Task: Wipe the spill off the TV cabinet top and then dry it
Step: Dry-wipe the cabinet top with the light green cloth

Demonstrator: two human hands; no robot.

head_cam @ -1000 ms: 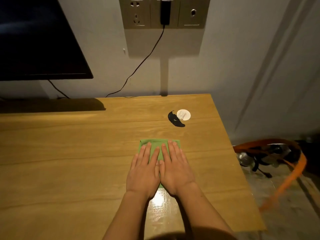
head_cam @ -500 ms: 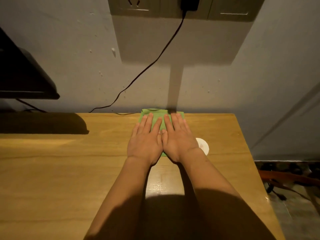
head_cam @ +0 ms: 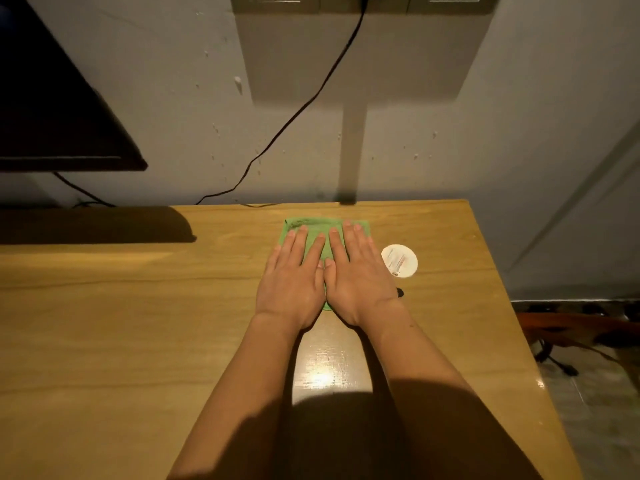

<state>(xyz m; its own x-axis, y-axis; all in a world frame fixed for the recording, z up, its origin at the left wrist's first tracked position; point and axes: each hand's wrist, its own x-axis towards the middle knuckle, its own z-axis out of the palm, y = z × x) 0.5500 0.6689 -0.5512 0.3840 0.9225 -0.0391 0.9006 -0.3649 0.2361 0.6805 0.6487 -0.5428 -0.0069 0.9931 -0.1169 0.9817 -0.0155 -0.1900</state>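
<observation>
A folded green cloth [head_cam: 313, 226] lies flat on the wooden cabinet top [head_cam: 121, 323], a short way in front of its back edge. My left hand [head_cam: 294, 278] and my right hand [head_cam: 356, 275] lie side by side on the cloth, fingers straight, pressing it down. A small bit of the dark spill [head_cam: 400, 292] peeks out just right of my right wrist; the rest is hidden. A shiny wet streak [head_cam: 322, 362] runs between my forearms.
A round white lid or sticker [head_cam: 399, 260] lies right of my right hand. A dark TV [head_cam: 52, 116] stands at the left. A black cable [head_cam: 294, 112] hangs from the wall sockets. The cabinet's right edge drops to a floor with orange strap and clutter [head_cam: 571, 334].
Both hands slid the cloth away from me toward the wall over the dark spill, then drew it back a little from the back edge. The spill is now mostly covered.
</observation>
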